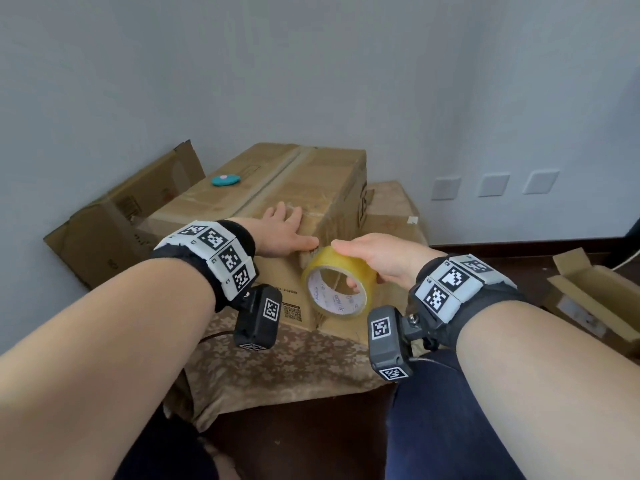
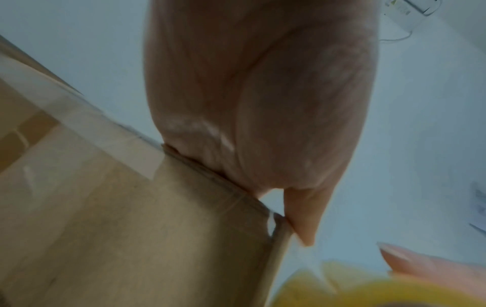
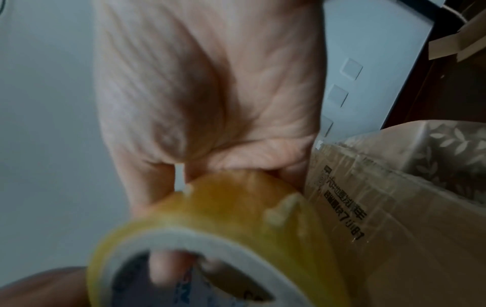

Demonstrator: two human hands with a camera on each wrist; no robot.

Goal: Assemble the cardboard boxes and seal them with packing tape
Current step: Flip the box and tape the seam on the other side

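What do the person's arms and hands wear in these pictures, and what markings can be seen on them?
Both forearms are bare, without sleeves. The left hand and the right hand wear no gloves. Each wrist carries a black band with white square tiles printed with black-and-white codes. Under each wrist hangs a small black camera box with similar codes.

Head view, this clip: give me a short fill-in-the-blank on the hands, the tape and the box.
1. The right hand grips the roll of ____ tape.
2. The left hand lies flat on top of the cardboard ____ at its near edge.
3. A small ____ object lies on the box, far left.

Missing words: packing; box; teal
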